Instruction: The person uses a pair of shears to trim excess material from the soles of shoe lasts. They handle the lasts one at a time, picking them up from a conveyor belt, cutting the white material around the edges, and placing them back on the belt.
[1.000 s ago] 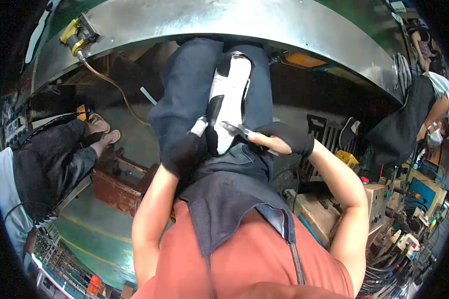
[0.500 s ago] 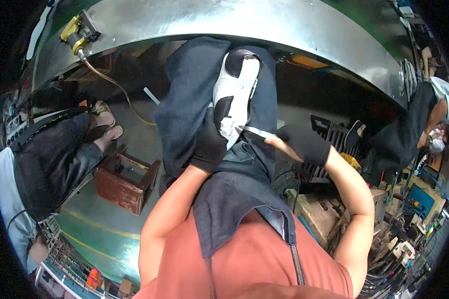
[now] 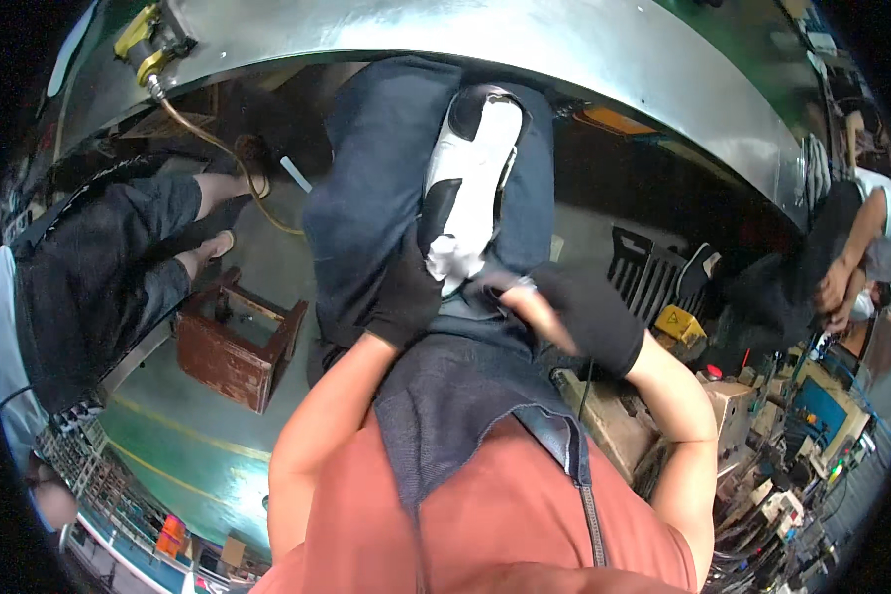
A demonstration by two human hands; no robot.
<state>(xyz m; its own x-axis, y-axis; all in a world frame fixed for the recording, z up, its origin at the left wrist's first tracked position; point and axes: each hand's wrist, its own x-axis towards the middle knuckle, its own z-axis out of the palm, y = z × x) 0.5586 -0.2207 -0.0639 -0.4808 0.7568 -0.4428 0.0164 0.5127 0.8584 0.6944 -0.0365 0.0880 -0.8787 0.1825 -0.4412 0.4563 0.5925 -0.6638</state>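
Observation:
A white shoe upper with black patches (image 3: 475,163) lies lengthwise on my lap, its far end close to the bench edge. My left hand (image 3: 409,290), in a black fingerless glove, is closed around its near left end, where white material (image 3: 448,259) is bunched up. My right hand (image 3: 586,309), gloved the same way, is just right of that end. Its fingers are closed on a pointed silver blade (image 3: 513,285), now smeared by motion. Whether the blade touches the upper is too blurred to tell.
A metal bench (image 3: 445,30) crosses ahead, with a yellow air tool (image 3: 146,48) and its hose at left. A brown wooden stool (image 3: 230,354) stands left, beside a seated person (image 3: 99,267). Rightward are a dark slatted rack (image 3: 632,265), a yellow box (image 3: 679,325) and another person (image 3: 846,247).
My right hand and the blade have moved nearer to me and left, away from where the blade tip met the white material. My left hand still grips the upper. The person at left has shifted.

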